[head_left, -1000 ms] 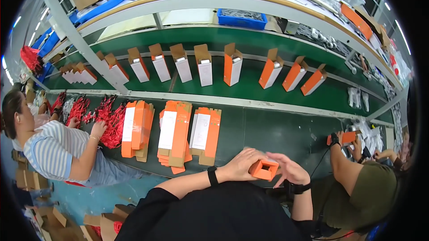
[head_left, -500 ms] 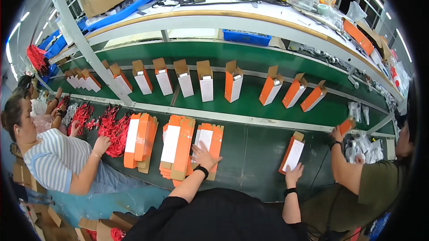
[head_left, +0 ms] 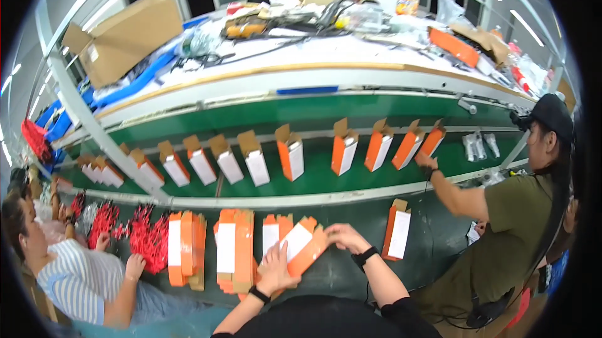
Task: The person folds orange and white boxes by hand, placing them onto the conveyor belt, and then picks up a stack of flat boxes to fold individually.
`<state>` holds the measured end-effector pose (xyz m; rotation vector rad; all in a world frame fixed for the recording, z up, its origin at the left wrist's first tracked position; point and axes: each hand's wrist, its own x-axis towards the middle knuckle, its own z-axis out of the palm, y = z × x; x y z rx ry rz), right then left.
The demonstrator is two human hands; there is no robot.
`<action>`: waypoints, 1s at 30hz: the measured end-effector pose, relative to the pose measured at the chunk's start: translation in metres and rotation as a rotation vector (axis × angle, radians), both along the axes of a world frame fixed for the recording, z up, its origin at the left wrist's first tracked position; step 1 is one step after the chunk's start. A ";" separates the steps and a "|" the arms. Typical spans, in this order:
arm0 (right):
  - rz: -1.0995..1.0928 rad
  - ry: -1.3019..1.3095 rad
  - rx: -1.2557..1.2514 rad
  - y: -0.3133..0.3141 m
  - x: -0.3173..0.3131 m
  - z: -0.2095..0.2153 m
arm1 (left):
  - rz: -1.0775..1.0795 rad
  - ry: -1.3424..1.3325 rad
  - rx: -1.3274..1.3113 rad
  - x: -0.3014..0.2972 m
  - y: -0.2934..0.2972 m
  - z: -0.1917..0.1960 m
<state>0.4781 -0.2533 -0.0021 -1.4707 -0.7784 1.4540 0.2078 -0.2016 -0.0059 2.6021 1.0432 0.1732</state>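
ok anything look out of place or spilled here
No visible spill. The upper shelf looks messy, dark cables heaped near a yellow bottle, unlike the open boxes lined up below. The orange carton slants, but left hand and right hand are on it.

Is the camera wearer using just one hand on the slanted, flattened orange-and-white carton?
No, the left hand and the right hand both touch the flattened orange-and-white carton.

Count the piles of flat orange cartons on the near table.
3: the left pile beside red cords, the middle pile, and the right pile, partly hidden by the carton the right hand grips.
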 end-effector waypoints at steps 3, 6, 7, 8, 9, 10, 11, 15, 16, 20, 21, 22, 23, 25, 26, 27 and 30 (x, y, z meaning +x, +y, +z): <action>0.223 0.011 -0.185 -0.018 0.003 0.029 | -0.069 -0.205 -0.186 0.010 -0.020 -0.008; 0.181 0.059 -0.182 -0.034 0.005 0.058 | -0.108 -0.210 -0.171 0.027 -0.023 0.004; 0.197 0.070 -0.199 -0.039 0.012 0.059 | -0.127 -0.218 -0.159 0.031 -0.024 0.011; 0.213 0.081 -0.218 -0.045 0.019 0.057 | -0.173 -0.210 -0.095 0.034 -0.025 0.017; 0.272 0.039 -0.256 -0.050 0.027 0.050 | -0.218 -0.202 -0.031 0.037 -0.025 0.022; 0.329 -0.003 -0.294 -0.053 0.034 0.046 | -0.235 -0.207 -0.022 0.039 -0.024 0.024; 0.341 0.115 -0.244 -0.058 0.037 0.041 | -0.279 -0.223 -0.058 0.038 -0.023 0.024; 0.180 0.140 -0.275 -0.076 0.022 0.053 | -0.373 -0.183 -0.071 0.034 -0.022 0.033; 0.202 0.182 -0.294 -0.082 0.020 0.056 | -0.405 -0.117 -0.046 0.036 -0.023 0.037; 0.360 0.150 -0.310 -0.086 0.039 0.002 | -0.521 -0.086 -0.038 0.030 -0.025 0.019; 0.353 0.124 -0.318 -0.091 0.033 0.010 | -0.545 -0.115 -0.021 0.028 -0.026 0.017; 0.341 0.124 -0.316 -0.095 0.029 0.014 | -0.558 -0.116 -0.020 0.030 -0.028 0.014; 0.314 0.261 -0.279 -0.098 0.025 0.018 | -0.566 -0.179 -0.040 0.032 -0.033 0.011; 0.301 0.403 -0.279 -0.101 0.011 0.028 | -0.582 -0.245 -0.057 0.043 -0.042 0.018; 0.304 0.444 -0.291 -0.102 0.004 0.028 | -0.579 -0.315 -0.169 0.051 -0.050 0.028; 0.305 0.451 -0.320 -0.101 -0.004 0.027 | -0.570 -0.385 -0.281 0.056 -0.055 0.036; 0.268 0.483 -0.320 -0.105 -0.030 -0.003 | -0.540 -0.459 -0.578 0.075 -0.059 0.018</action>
